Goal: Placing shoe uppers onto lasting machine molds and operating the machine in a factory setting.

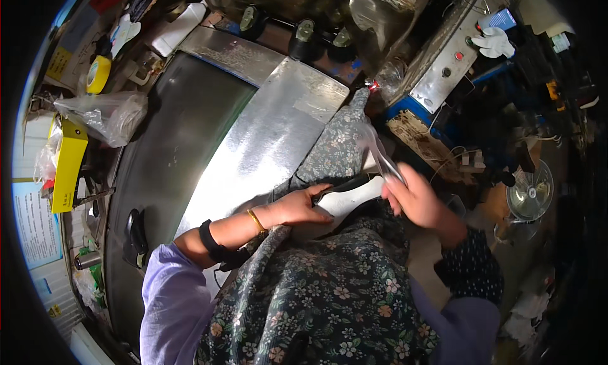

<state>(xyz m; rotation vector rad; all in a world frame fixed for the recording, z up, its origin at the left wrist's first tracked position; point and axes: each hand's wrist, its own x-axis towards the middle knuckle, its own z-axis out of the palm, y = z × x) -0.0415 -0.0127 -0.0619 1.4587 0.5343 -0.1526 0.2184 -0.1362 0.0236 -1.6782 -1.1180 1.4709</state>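
Note:
My left hand point(303, 208) grips a dark shoe that lies across my lap. Its white, sole-shaped surface point(349, 198) faces up. The thumb and fingers spread over one end of the shoe. Over the shoe's other end, my right hand point(413, 197) is closed on a thin, pale, curved strip point(377, 148), smeared by motion; I cannot tell its exact kind. A dark floral apron point(329, 283) covers my lap under the shoe. A lighter floral cloth point(334, 146) lies just beyond my hands.
A shiny metal plate point(253, 143) and a dark belt surface point(183, 118) lie to the left. Dark shoes point(304, 39) stand at the back; another black shoe point(134, 238) sits far left. A metal control panel point(443, 67) stands at right, above a fan point(529, 191).

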